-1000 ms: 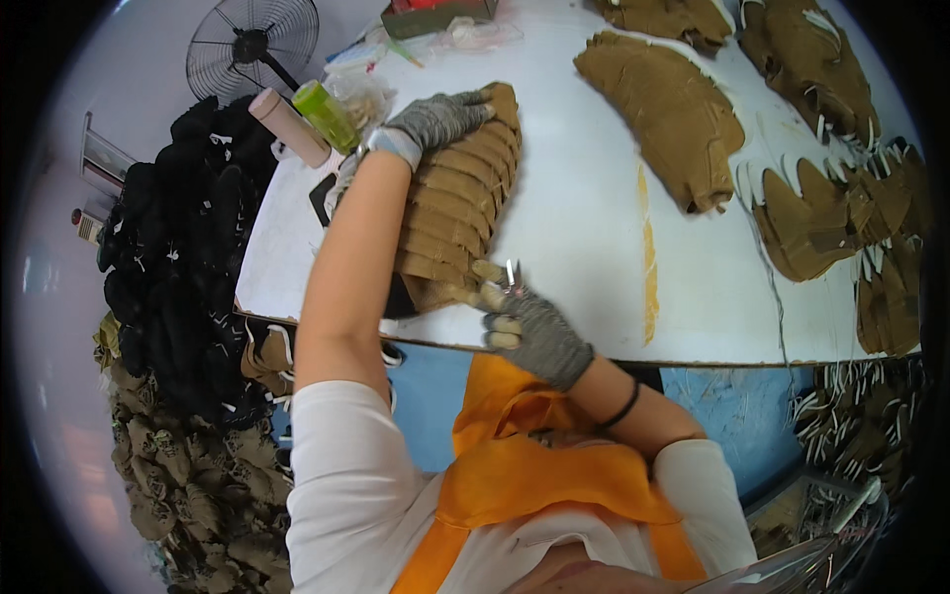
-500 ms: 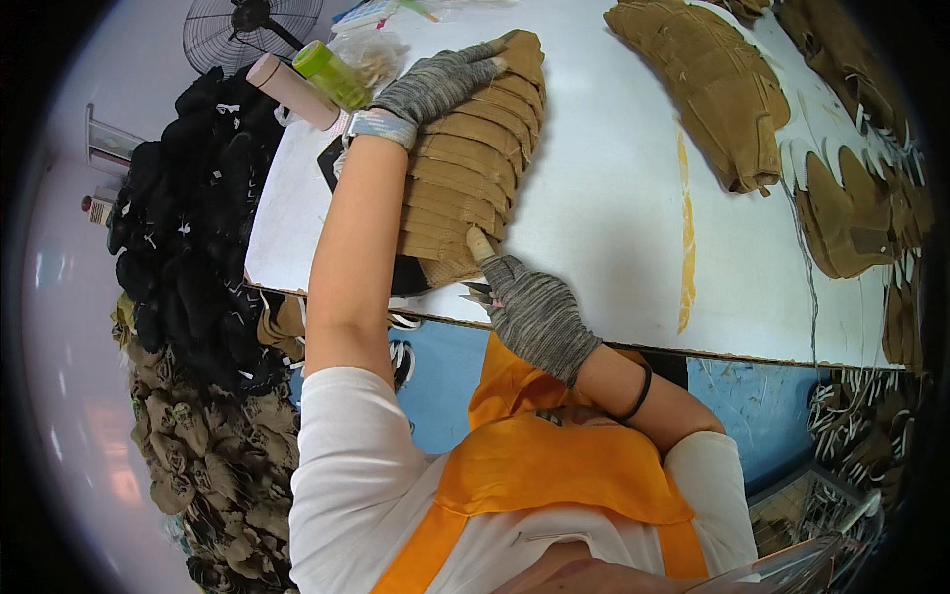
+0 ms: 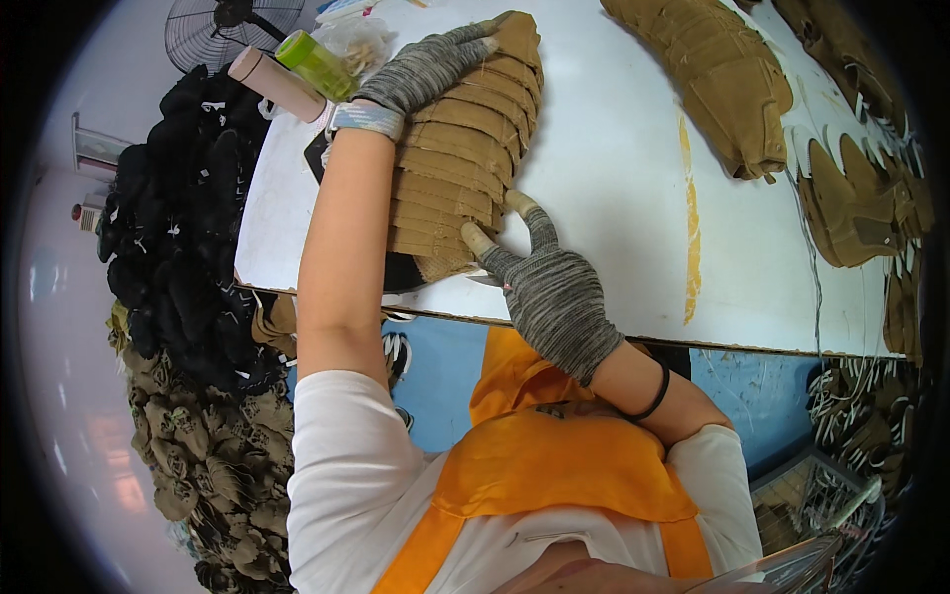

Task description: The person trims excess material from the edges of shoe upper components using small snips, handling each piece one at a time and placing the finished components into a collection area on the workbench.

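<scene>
A row of overlapping brown cloth pieces (image 3: 450, 153) lies fanned out on the white table (image 3: 614, 198). My left hand (image 3: 421, 74), in a grey knitted glove, rests flat over its far end with the fingers stretched out. At the near right edge of the row is my right hand (image 3: 559, 297), gloved alike with bare thumb and index tips. Thumb and index are spread against the edges of the pieces. Metal blades of small snips (image 3: 485, 280) stick out from under this hand; the rest of the tool is hidden in the palm.
More brown stacks (image 3: 727, 84) lie at the far right, with loose brown pieces (image 3: 841, 203) beside them. A pink bottle (image 3: 275, 84) and a green jar (image 3: 317, 64) stand at the far left. Black bundles (image 3: 188, 218) and brown heaps (image 3: 213, 465) are piled left of the table.
My right index finger has stretched out and spread from the thumb, touching farther up the row's edge. My left hand stays on the far end. The view has shifted slightly.
</scene>
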Demonstrator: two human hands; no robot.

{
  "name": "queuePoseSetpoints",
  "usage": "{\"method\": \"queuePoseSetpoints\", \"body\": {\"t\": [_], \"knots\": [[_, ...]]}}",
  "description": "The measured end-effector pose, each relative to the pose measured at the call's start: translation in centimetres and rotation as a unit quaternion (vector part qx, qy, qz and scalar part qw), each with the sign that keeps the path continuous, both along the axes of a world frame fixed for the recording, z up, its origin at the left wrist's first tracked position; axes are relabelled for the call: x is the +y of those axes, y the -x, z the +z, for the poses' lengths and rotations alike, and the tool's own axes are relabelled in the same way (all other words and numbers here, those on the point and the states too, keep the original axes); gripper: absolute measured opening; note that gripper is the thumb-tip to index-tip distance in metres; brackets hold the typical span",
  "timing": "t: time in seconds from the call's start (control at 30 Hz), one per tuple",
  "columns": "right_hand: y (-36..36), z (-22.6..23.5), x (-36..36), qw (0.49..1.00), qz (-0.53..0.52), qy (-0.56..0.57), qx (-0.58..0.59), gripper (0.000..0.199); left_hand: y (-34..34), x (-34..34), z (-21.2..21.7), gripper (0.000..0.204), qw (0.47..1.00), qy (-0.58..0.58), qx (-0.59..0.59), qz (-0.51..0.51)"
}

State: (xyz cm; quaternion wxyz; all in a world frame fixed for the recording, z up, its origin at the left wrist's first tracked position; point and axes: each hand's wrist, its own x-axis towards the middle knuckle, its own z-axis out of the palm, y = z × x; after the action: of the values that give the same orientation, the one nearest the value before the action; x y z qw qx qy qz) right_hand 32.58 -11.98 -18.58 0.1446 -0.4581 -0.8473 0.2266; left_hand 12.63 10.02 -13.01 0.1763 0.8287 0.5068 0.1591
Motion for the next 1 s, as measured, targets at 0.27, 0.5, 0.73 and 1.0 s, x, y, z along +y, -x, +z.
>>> {"method": "queuePoseSetpoints", "body": {"t": [0.27,0.5,0.73,1.0], "knots": [[0.0,0.0,0.6,0.998,0.036,0.0,0.055,0.067,0.1,0.0,0.3,0.061,1.0,0.007,0.02,-0.001],[-0.1,-3.5,1.9,0.928,0.062,0.016,0.367,0.049,1.0,1.0,-0.5,0.06,0.999,-0.007,-0.013,-0.029],[-0.7,0.1,3.5,0.874,-0.065,0.184,0.445,0.06,0.5,0.2,-0.2,0.057,0.994,0.054,-0.095,0.003],[0.5,-2.0,5.1,0.926,-0.044,0.073,0.368,0.062,0.0,0.2,-0.1,0.056,0.989,0.073,-0.132,-0.001]]}}
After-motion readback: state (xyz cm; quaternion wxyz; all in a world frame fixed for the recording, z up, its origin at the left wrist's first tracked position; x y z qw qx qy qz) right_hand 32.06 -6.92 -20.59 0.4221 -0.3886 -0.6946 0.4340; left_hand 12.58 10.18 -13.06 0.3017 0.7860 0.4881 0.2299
